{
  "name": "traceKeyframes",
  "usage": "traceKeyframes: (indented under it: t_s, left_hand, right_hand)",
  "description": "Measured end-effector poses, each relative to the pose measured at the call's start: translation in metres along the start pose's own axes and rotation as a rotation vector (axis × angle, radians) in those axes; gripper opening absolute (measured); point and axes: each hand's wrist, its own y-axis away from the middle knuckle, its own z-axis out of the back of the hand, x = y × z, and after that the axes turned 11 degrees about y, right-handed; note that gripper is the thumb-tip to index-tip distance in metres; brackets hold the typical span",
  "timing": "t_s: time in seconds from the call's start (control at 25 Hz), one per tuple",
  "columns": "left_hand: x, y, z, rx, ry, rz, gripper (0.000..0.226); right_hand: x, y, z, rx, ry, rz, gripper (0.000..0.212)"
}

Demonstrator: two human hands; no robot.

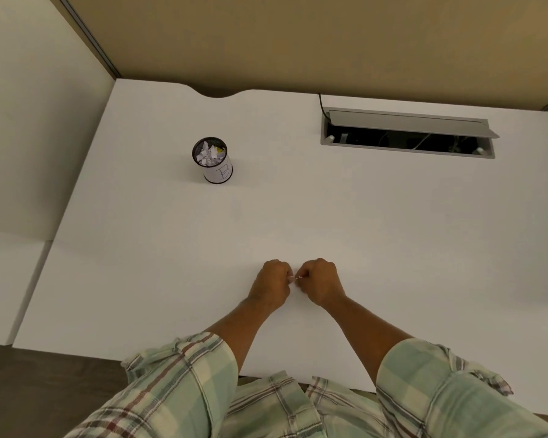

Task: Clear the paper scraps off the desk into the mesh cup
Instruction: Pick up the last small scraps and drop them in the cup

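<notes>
pinching a tiny paper scrap (296, 278) between them, left hand (271, 287) and right hand (321, 284) should keep fingertips pressed together (it's small), then carry it up-left of the pinch to the mesh cup (213, 161).

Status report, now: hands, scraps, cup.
Left hand and right hand closed, pinching something tiny between them. Mesh cup upright, scraps inside. Desk shows no loose scraps.

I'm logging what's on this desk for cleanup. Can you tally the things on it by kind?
Mesh cup, upright, holding crumpled paper scraps: 1
Open cable hatch in the desk: 1
Tiny white bit pinched between left hand and right hand, too small to identify: 1
Loose scraps lying on the desk: 0
Total: 3
</notes>
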Motion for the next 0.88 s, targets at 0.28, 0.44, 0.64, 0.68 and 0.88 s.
traceKeyframes:
  t_s: [0.28,0.44,0.64,0.68,0.88]
  left_hand:
    - [0.003,-0.001,0.044,-0.043,0.218,0.002,0.024]
    - [-0.002,-0.014,0.107,-0.189,0.402,0.020,0.022]
    - [-0.009,-0.043,0.192,-0.359,0.612,0.040,0.010]
    - [-0.010,-0.052,0.206,-0.390,0.633,0.038,0.012]
    - [-0.006,-0.098,0.261,-0.547,0.645,0.048,0.013]
  right_hand:
    - [0.020,-0.002,0.037,0.037,-0.457,-0.050,0.006]
    - [0.062,-0.023,0.071,0.013,-0.689,-0.004,0.007]
    - [0.134,-0.067,0.109,-0.014,-0.785,0.057,0.008]
    - [0.149,-0.078,0.114,-0.025,-0.777,0.063,0.008]
    - [0.221,-0.134,0.130,-0.106,-0.671,0.093,0.006]
